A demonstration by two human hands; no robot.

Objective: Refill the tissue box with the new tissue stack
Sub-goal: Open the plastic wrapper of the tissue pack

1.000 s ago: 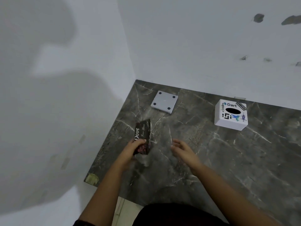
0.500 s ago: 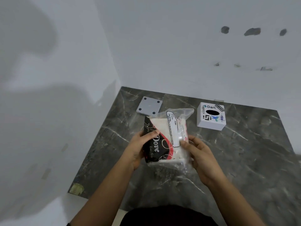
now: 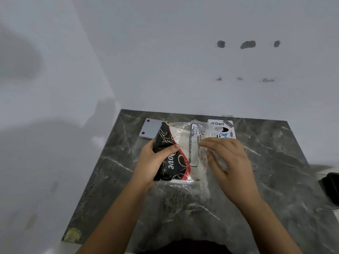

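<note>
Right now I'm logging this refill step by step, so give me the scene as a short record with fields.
surface: dark marble table
tissue pack: in plastic wrap, held up over the table
left hand: grips the pack's black printed end
right hand: fingers on the clear wrap at the pack's other side
tissue box: white with stickers, on the table behind the pack, partly hidden
grey plate: flat, far left of the table
refill: not yet started
</note>
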